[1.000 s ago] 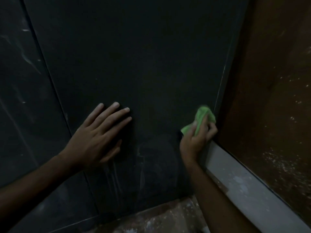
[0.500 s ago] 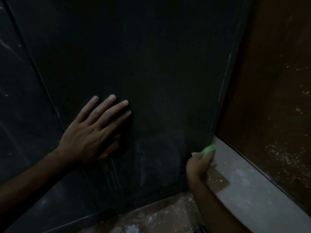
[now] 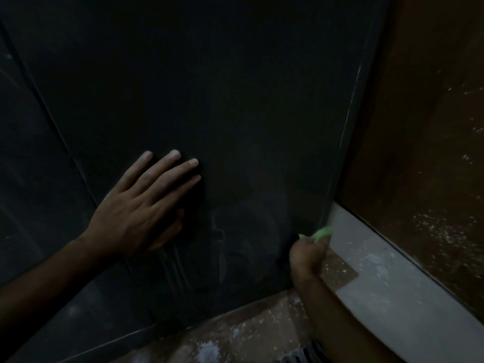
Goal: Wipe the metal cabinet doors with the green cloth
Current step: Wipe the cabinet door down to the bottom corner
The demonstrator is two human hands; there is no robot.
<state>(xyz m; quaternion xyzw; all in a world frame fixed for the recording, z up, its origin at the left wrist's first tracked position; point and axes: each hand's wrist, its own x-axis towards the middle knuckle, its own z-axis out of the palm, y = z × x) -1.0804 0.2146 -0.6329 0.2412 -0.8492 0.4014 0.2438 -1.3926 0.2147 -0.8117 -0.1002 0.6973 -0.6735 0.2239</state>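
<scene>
The left hand (image 3: 136,213) lies flat against the dark metal cabinet door (image 3: 209,100), palm down on the panel. Its four fingers (image 3: 167,169) are straight and spread a little, pointing up and to the right, and the thumb is tucked out below them along the door. The left forearm runs in from the lower left edge, rising toward the wrist. This hand holds nothing; it only presses on the door.

The right hand (image 3: 309,254) is low at the door's bottom right corner, seen from the back, with its fingers curled round the green cloth (image 3: 320,234). Only a small bunched part of the cloth shows above the knuckles, and it is blurred. The cloth sits against the door's right edge, just where that edge meets the pale ledge (image 3: 392,284) beside it. The right forearm comes up from the bottom edge of the view, nearly vertical.

A second door panel (image 3: 31,179) stands to the left of the one being touched, with a thin seam between them. Faint pale smears show on the door between the two hands. Right of the ledge rises a brown wall (image 3: 432,153) speckled with white spots. Below the door is a mottled floor (image 3: 248,331) with whitish patches.
</scene>
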